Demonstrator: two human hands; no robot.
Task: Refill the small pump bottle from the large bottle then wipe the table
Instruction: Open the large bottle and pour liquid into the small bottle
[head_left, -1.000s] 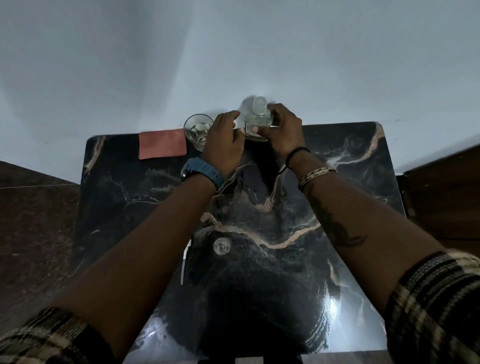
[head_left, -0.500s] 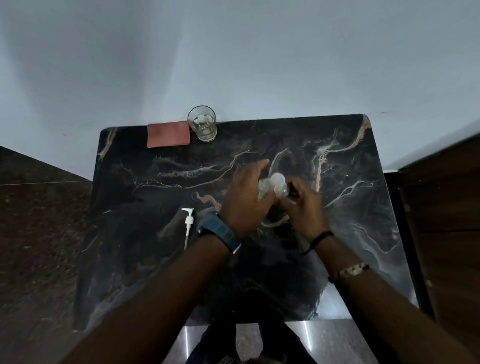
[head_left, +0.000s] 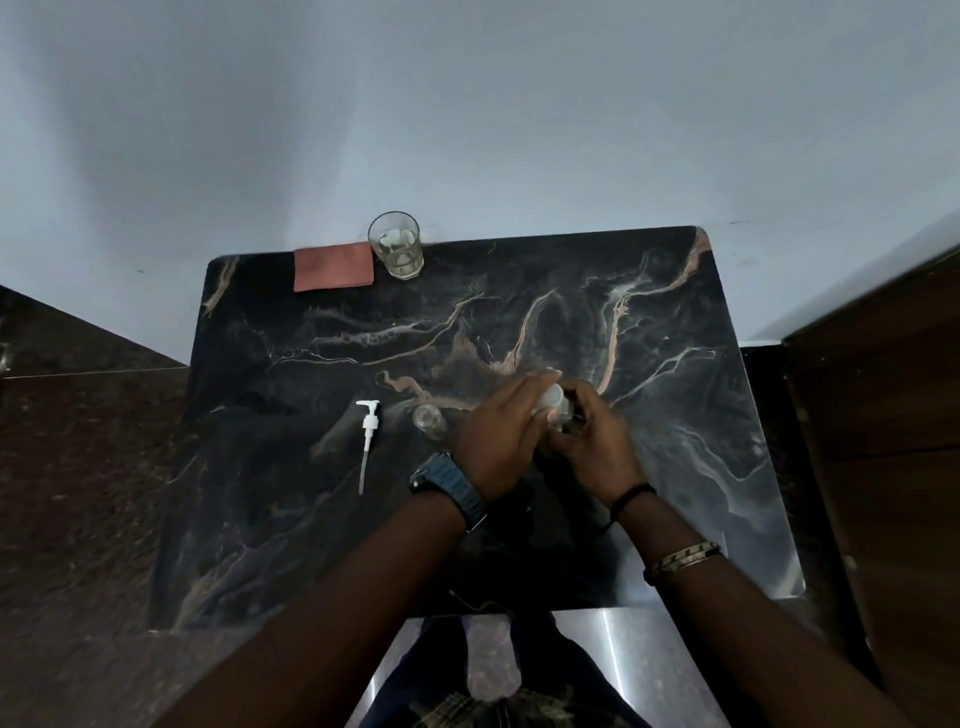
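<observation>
While the person stands at the near edge of the dark marble table (head_left: 675, 415), both hands work close together near its middle. Starting on the left side, at about ten o'clock on the table top, a pink cloth (head_left: 333, 266) lies flat by the far edge, and a clear drinking glass (head_left: 396, 245) stands just beside it to the right. At about nine o'clock from the hands, a white pump top (head_left: 368, 435) with its long thin tube lies on its side, apart from everything else. Next comes the small bottle (head_left: 429, 420), clear and open at the top, standing upright just left of the left hand. The left hand (head_left: 500, 435), with a dark watch (head_left: 451, 488) on its wrist, has its fingers curled over the large bottle (head_left: 554, 402). This bottle is clear with a pale cap, and most of it is hidden between the two hands. The right hand (head_left: 596, 442) curls around the same bottle from the three o'clock side, with a dark band and a shiny bracelet (head_left: 684, 556) on that wrist.
</observation>
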